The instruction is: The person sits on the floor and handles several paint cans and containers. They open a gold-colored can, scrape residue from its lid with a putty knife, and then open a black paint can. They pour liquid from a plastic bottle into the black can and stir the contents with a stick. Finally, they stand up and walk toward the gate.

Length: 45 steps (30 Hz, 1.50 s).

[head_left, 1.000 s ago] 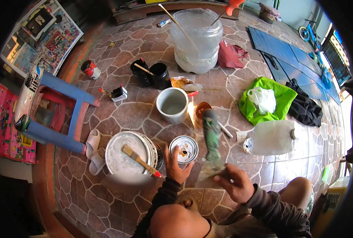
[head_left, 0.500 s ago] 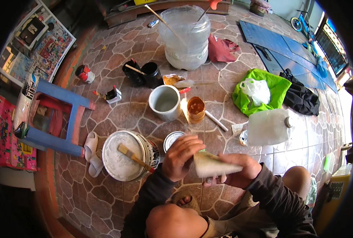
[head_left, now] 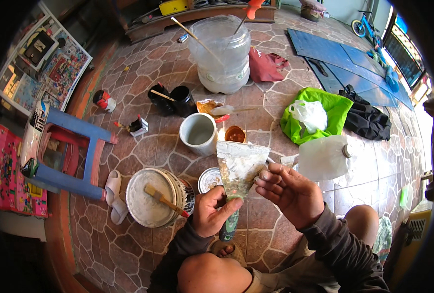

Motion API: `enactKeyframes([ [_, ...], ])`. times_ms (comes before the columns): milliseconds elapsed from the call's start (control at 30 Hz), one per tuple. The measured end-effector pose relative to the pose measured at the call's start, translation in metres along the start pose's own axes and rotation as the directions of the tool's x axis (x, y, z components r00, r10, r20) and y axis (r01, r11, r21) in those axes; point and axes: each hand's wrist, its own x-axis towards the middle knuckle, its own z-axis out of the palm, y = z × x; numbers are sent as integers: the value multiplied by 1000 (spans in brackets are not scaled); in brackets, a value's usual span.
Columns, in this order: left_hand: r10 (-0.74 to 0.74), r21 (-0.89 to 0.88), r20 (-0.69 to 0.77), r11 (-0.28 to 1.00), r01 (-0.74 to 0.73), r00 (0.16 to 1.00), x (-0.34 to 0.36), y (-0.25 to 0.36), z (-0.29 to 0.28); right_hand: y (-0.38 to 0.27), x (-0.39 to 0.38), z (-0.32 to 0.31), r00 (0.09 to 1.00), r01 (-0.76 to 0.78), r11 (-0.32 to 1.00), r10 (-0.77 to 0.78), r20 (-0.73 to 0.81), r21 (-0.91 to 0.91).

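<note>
My left hand [head_left: 211, 211] is closed around the neck of a putty knife [head_left: 240, 166]. The broad blade points up, smeared with whitish and brown residue. Below my fist hangs the green-and-black handle [head_left: 229, 227]. Beside the blade's right edge is my right hand [head_left: 295, 198]. Its fingers are curled and drawn together, the tips close to the metal; whether they pinch anything small is hidden. Left of my left hand stands a white bucket [head_left: 141, 207] with a paintbrush [head_left: 165, 200] lying on top. A small round can [head_left: 209, 179] is just behind that hand.
Ahead stand a grey pot [head_left: 199, 136], an orange-brown container [head_left: 235, 134], black cups [head_left: 182, 100] and a large clear plastic jar [head_left: 222, 63] holding sticks. To the right are a translucent jug [head_left: 324, 158] and a green bag [head_left: 336, 107]. A blue stool [head_left: 73, 166] stands left.
The putty knife has turned from lying sideways between both hands to blade up in my left hand. My left hand has dropped to its neck; my right hand has loosened from it and risen.
</note>
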Motion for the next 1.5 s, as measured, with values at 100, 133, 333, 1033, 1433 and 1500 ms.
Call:
enactKeyframes([
  [100, 9, 26, -5, 1000, -8, 1000, 0, 1, 0, 0, -1, 6, 995, 90, 988, -95, -34, -122],
  [133, 9, 42, -6, 999, -8, 1000, 0, 2, 0, 4, -2, 8, 982, 163, 951, -182, -49, -263],
  [333, -30, -39, -43, 999, 28, 999, -3, 3, 5, 33, -7, 18, 843, 350, -598, -135, 521, -721],
  [1033, -1, -153, -181, 988, -27, 984, 3, -17, 9, 48, -15, 0, 968, -19, 149, -244, -55, -989],
  [1433, -182, -192, -154, 970, 151, 971, -5, -61, -5, 74, 10, -33, 874, -447, 604, 452, -178, -660],
  [1500, -201, 4, -278, 978, 210, 939, -16, -74, -8, 80, 16, -42, 936, -317, 439, 289, -202, -841],
])
